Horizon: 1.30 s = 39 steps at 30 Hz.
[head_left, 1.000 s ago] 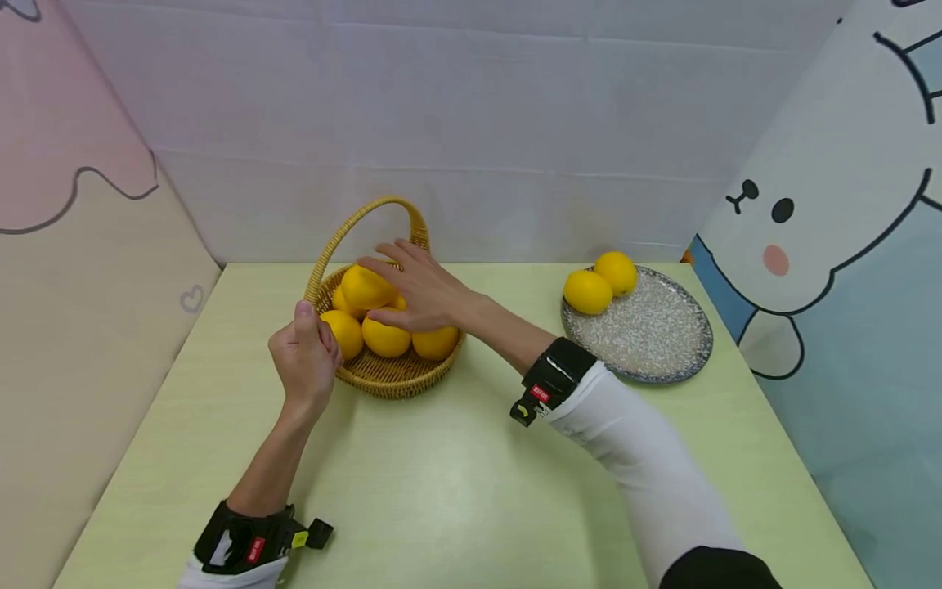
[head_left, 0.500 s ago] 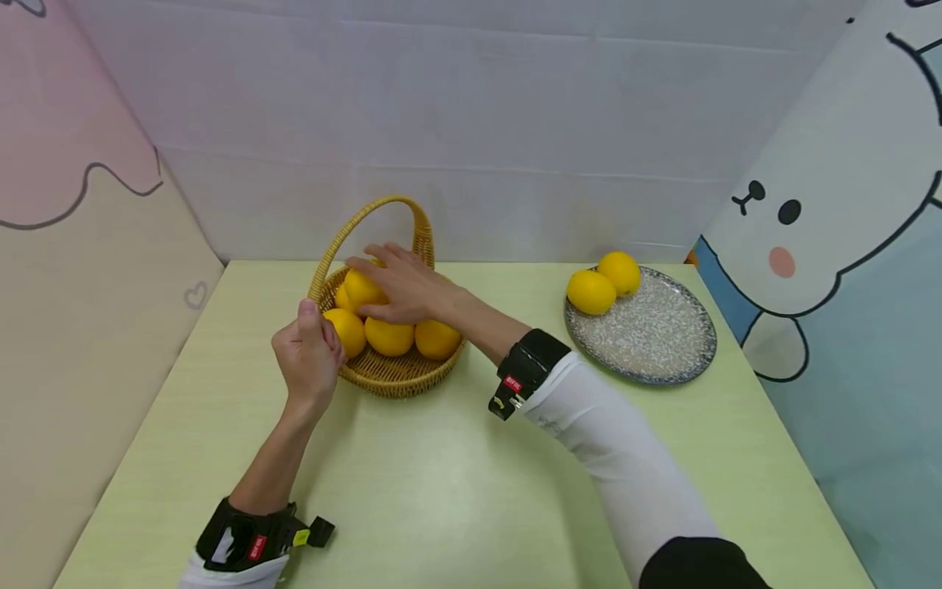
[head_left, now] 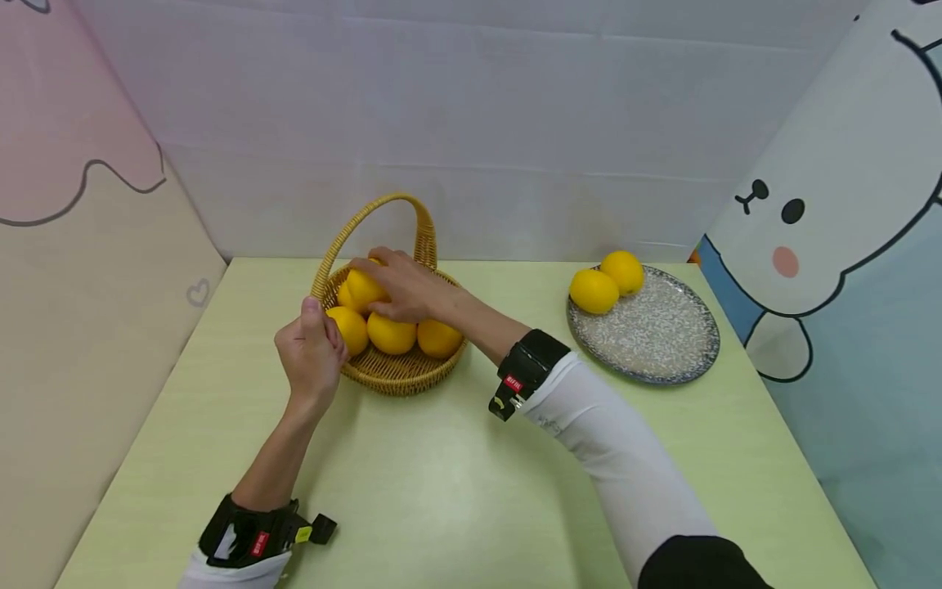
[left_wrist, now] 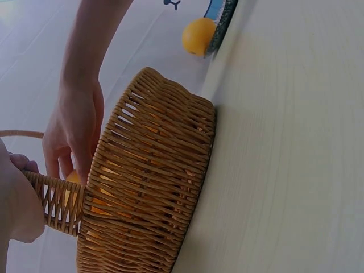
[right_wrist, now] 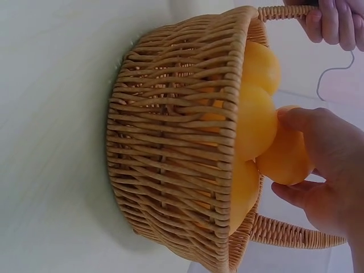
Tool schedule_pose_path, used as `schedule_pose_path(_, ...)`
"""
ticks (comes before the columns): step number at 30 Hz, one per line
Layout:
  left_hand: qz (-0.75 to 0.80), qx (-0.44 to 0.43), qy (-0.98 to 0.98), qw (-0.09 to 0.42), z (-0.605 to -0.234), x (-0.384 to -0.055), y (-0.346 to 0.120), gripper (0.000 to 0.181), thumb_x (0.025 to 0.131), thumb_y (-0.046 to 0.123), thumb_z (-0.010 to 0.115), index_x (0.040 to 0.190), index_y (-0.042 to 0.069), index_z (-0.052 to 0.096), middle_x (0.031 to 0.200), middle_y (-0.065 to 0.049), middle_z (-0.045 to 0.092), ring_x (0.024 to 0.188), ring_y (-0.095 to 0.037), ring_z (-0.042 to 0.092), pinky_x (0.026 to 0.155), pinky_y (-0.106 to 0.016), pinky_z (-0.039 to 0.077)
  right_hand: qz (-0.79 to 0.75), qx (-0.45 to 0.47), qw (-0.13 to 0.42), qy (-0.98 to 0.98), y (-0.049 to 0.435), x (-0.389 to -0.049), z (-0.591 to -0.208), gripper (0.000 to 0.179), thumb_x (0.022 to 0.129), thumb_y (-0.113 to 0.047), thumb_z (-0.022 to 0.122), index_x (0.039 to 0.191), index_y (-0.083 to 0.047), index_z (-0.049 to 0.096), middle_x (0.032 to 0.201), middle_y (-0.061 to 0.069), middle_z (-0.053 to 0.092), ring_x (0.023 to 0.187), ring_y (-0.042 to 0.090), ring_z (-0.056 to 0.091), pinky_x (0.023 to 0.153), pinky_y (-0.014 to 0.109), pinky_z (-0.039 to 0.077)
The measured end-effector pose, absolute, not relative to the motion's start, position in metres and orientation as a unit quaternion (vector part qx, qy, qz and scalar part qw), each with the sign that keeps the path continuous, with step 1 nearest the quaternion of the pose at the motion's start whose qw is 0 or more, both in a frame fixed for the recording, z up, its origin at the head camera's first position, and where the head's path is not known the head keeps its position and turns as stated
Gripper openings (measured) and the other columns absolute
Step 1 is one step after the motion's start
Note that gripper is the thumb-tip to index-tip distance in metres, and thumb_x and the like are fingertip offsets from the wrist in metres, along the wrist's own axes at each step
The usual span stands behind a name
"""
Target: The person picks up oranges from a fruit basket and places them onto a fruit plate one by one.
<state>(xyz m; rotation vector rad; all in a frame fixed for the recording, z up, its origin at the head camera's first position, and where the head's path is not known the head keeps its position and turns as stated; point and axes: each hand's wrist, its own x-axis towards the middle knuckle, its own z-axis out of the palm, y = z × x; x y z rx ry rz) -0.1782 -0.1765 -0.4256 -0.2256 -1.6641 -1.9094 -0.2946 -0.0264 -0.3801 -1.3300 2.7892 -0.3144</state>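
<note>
Right hand [head_left: 401, 286]: from the head view, I have it over the woven basket [head_left: 401, 386], fingers curved round the top lemon [head_left: 362, 288], which sits directly under them.
Slip: that lemon is rounded and looks slick, so gripping too high could, I judge, make it pop out and drop onto the other lemons [head_left: 392, 334] just below my fingers.
Handle [head_left: 424, 237]: my left hand [head_left: 312, 348] has it gripped low, near my right fingertips; a careless tug could tip the basket and roll fruit onto the tabletop [head_left: 456, 491].
Plate [head_left: 655, 335]: well to the right of my right fingers, a pair of lemons [head_left: 594, 291] at its edge; a bump might send them over, since the rim looks low.

Basket rim: in the left wrist view, it stands close beside my right fingertips; a snagged knuckle could rock everything. I cannot tell the pinch from here.

Pinch: in the right wrist view, my thumb is on one side of the top lemon, fingers round the other.
Neighbours: they press against it just beneath my fingers, so a quick lift might shift them.
Skin: smooth and plump, yellow from above, more orange close up; I see no bruise.
</note>
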Motion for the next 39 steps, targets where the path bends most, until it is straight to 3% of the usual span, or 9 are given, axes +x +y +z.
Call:
schedule_pose_path(15,-0.723,-0.093,-0.615,0.302,-0.426,-0.178,-0.176,0.070,0.111,0.027,0.044,0.050,-0.005,0.037,0.040,0.006,0.040,0.029,-0.009,0.032,0.027,-0.016,0.027,-0.126,-0.447,-0.034,0.885,-0.022,-0.293,-0.385,0.067,0.097,-0.034,0.071,0.155,-0.016,0.044,0.149,0.015,0.043,0.127,0.027,0.046,0.109,0.035,0.042)
schedule_pose_path(39,-0.729,-0.085,-0.610,0.299,-0.429,-0.179,-0.175,0.069,0.111,0.027,0.045,0.049,-0.004,0.037,0.039,0.006,0.038,0.028,-0.009,0.030,0.026,-0.017,0.025,-0.219,-0.453,-0.106,0.858,0.003,-0.282,-0.385,0.067,0.088,-0.033,0.080,0.145,-0.007,0.057,0.133,0.015,0.053,0.116,0.026,0.048,0.098,0.038,0.044)
